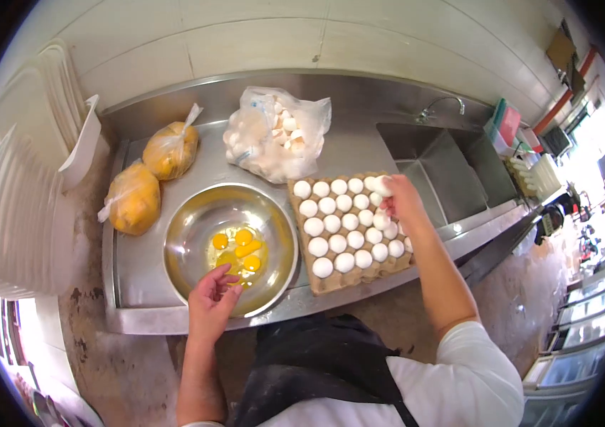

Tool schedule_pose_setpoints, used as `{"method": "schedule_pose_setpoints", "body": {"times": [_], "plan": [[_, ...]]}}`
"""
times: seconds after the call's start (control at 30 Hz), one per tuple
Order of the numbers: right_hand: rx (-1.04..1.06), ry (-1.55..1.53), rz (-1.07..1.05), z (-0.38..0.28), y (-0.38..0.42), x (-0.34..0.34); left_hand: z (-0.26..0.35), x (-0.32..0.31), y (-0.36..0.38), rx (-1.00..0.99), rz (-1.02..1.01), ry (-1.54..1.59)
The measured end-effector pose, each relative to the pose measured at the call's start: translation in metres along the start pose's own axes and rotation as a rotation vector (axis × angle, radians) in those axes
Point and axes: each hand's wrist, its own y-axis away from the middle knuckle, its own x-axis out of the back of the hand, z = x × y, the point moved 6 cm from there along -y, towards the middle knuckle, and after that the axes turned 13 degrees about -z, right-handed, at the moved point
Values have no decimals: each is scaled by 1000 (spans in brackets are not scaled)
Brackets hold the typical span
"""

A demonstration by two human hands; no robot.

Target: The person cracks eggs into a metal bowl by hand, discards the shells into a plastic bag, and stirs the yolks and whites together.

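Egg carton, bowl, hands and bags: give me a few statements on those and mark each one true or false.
1. The metal bowl holds several egg yolks. True.
2. The left hand is inside the sink. False: it is at the near side of the bowl.
3. The right hand is at the egg carton. True.
4. The bag of eggshells sits in the bowl. False: it sits on the counter, beyond the bowl.
5. Two bags with yellow contents are at the right end of the counter. False: they are toward its left end.
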Motion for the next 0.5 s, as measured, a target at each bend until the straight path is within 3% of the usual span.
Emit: {"method": "schedule_pose_setpoints", "body": {"times": [0.07,0.2,0.4,0.5], "plan": [[-64,-1263,-512,-21,29,-30,-2,8,7,-8,7,2],[-209,-1649,-650,-51,77,-79,-4,22,16,-38,3,37],[-226,-1765,-729,-85,139,-114,4,23,18,-16,-73,6],[-122,-1286,-562,-82,169,-123,5,23,21,17,-114,1]]}}
